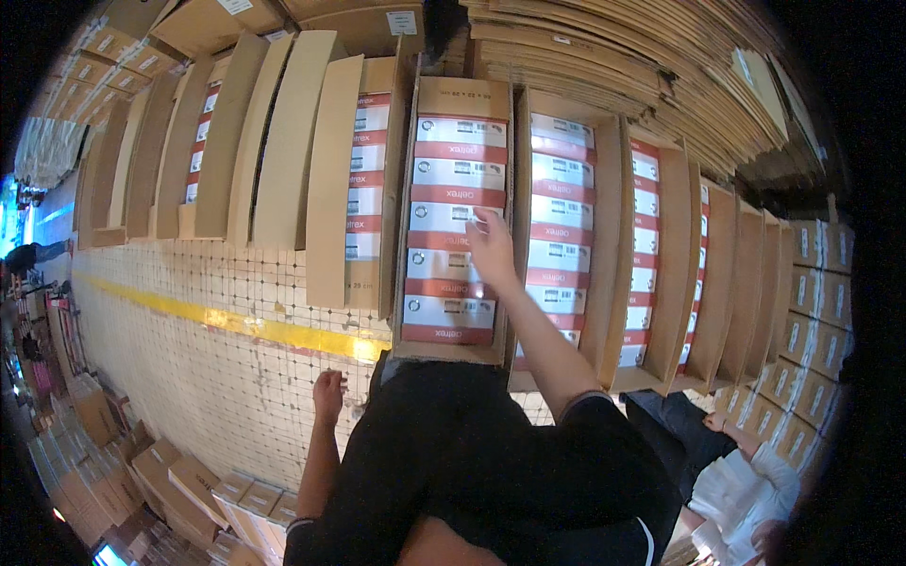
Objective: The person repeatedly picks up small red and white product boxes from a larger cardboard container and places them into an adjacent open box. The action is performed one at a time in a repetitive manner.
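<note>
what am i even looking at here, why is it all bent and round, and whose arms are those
This is one picture from a wide fisheye camera worn on a person's head, looking down, so straight edges curve near the rim. No machine is here: the two bare arms rising from the lower edge are the wearer's own. The right hand reaches into an open brown cardboard carton and touches the small red-and-white flat boxes packed in it. The left hand hangs by the wearer's side over the pale tiled floor, holding nothing that I can see. More open cartons stand in a row alongside. At lower right another person in white crouches.
</note>
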{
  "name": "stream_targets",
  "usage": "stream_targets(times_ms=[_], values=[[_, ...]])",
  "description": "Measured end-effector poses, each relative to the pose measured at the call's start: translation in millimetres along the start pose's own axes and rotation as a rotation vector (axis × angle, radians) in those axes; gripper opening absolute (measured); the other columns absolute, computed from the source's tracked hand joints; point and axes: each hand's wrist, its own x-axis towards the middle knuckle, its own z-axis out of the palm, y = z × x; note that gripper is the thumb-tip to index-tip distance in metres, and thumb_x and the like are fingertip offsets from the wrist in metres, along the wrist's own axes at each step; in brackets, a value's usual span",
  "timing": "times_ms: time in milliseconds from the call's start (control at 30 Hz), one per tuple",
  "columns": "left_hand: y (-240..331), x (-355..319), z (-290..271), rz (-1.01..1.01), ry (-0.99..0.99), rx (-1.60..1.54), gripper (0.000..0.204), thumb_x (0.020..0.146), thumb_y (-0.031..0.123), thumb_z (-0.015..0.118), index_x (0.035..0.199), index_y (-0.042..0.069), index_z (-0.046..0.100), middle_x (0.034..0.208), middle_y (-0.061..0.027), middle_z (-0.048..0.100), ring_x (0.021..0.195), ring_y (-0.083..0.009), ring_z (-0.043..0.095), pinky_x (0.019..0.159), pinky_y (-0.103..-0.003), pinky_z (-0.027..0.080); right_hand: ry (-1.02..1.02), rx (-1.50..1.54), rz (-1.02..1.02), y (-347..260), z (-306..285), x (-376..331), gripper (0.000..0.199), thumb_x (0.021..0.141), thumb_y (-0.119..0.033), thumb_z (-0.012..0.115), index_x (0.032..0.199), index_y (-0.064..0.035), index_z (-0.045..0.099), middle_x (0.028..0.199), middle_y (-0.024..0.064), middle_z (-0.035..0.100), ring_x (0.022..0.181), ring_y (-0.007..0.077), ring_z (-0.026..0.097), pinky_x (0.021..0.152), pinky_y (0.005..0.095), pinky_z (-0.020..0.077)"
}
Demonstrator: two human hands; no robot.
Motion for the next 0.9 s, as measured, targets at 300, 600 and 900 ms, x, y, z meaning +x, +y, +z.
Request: stream_targets(times_ms=[300, 600, 900], values=[[-94.5, -130.2, -13.1, -0.262, 0.196, 0.015, 0.023, 0.092, 0.019, 0.052, 0.093, -0.003, 0.059, 0.079, -0.0115, 0.065, 0.067, -0.0158, 0.062, 0.058, -0.028, 0.051, 0.172, 1.062, 0.67, 43.8, 33.4, 261.1, 0.061, 0.084, -0.053, 0.061, 0.122, -0.0073, 0.048, 0.115, 0.0149, 0.045, 0.107, 0.0251, 0.048, 0.094, 0.0407, 0.0456], [-153.7, -169.7, 15.6, -0.191, 0.164, 0.494, 0.023, 0.084, 0.024, 0.058, 0.08, 0.003, 0.066, 0.08, -0.0184, 0.066, 0.08, -0.0307, 0.065, 0.069, -0.041, 0.051, 0.344, 1.17, 0.626, -65.0, 2.6, 327.9, 0.062, 0.088, -0.059, 0.05, 0.125, -0.0095, 0.047, 0.135, 0.0125, 0.038, 0.121, 0.0277, 0.042, 0.089, 0.0434, 0.0481], [-29.4, -49.8, 4.9, -0.122, 0.137, -0.038, 0.022, 0.094, 0.018, 0.054, 0.102, -0.002, 0.059, 0.087, -0.0114, 0.065, 0.077, -0.0179, 0.063, 0.067, -0.029, 0.052, -0.259, 0.809, -0.831, -341.0, -138.1, 304.6, 0.045, 0.098, -0.042, 0.048, 0.118, -0.0028, 0.055, 0.1, 0.0093, 0.065, 0.092, 0.0157, 0.063, 0.075, 0.0254, 0.0502]])
